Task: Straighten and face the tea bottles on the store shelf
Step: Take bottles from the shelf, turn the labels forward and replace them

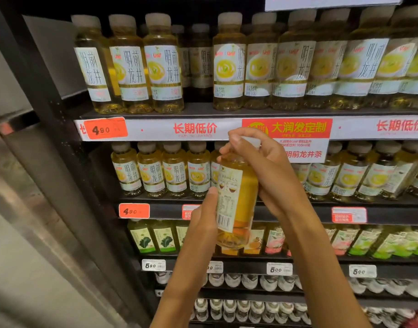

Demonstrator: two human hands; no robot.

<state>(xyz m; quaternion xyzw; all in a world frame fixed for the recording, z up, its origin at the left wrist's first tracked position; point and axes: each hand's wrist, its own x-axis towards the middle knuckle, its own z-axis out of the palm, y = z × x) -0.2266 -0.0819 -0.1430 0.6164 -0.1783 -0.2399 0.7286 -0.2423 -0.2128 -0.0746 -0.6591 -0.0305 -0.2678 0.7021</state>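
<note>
Both forearms were raised from the lower edge of the view toward the middle shelf (298, 204), the left arm angled up from the centre bottom, the right arm from the lower right. A single tea bottle (236, 197) was held between the two hands in front of the shelf, clear of the rows, roughly upright with a slight tilt. Its back label, with a barcode and printed table, was turned toward the camera.

The left hand (204, 223) was closed on the lower half of the bottle, the thumb pressed flat against the label edge and the remaining fingers hidden behind the bottle. The right hand (262, 166) was wrapped over the neck and cap, fingers curled around the top so that the cap was mostly covered. The wrist of that hand was bent sharply downward.

Behind the hands, a row of matching bottles (160, 171) was seen standing on the middle shelf, most front labels facing outward. A similar row (262, 62) was lined up on the top shelf, with a gap left of centre where set-back bottles could be seen. Orange price tags (106, 129) were fixed to the shelf edges at the left. Green-labelled drinks (369, 240) were ranged on the shelf below.
</note>
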